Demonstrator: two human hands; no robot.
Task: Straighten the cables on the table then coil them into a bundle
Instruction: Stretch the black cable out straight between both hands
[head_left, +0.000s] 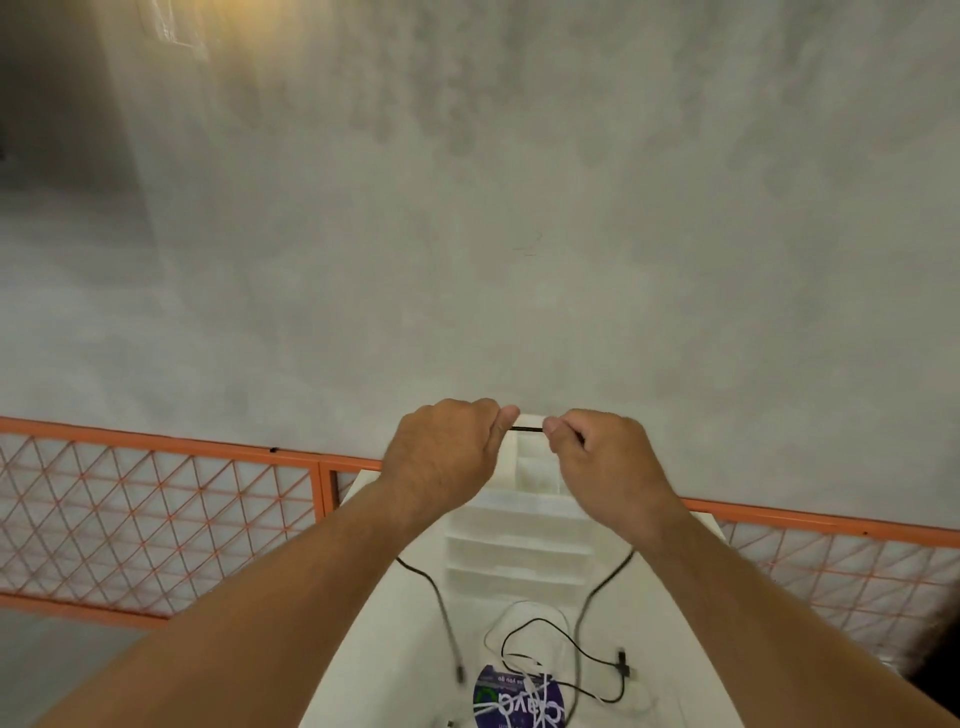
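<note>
left hand (441, 452): raised, thumb and fingers pinch black cable (527, 429)
right hand (602, 457): pinches same cable, short taut stretch between hands
black cable: both sides hang down to table (384, 623)
white cable (491, 631): loose on table, crossing purple disc (519, 699)

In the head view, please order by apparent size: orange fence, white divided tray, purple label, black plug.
Largest to smallest:
orange fence
white divided tray
purple label (partly cut off)
black plug

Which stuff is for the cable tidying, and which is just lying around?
For the job: black cable pinched between left hand and right hand; thin black cable; white cable.
Lying about: purple round disc; white divided tray; orange mesh fence.
</note>
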